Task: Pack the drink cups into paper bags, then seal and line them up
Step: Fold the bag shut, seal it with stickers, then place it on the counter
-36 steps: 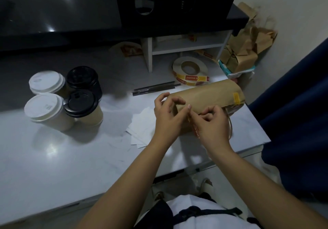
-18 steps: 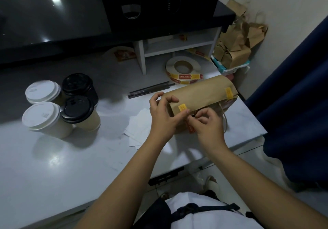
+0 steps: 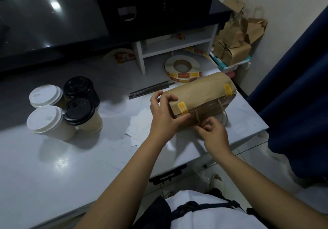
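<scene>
the table [image 3: 53, 166] carries the bag [image 3: 200, 90], which lies on its side with its top folded over. left of the bag, well apart, four lidded cups [image 3: 78, 110] stand in a cluster, not yet packed. the left hand [image 3: 163, 117] curls round the bag's left end, thumb pressing just below the fold. the right hand [image 3: 213, 134], at the bag's near side, pinches the cord [image 3: 196, 113] of the handle. behind the bag lies the sticker roll [image 3: 182, 69].

a second ago the bag's left end bore no sticker. now a yellow sticker [image 3: 182, 107] wraps over the flap edge there, matching the other sticker [image 3: 227, 90] at the bag's right end. the right hand has dropped from the flap to the cord. i judge this bag sealed at both ends and ready to stand in line; the cups left of it need bags next.
</scene>
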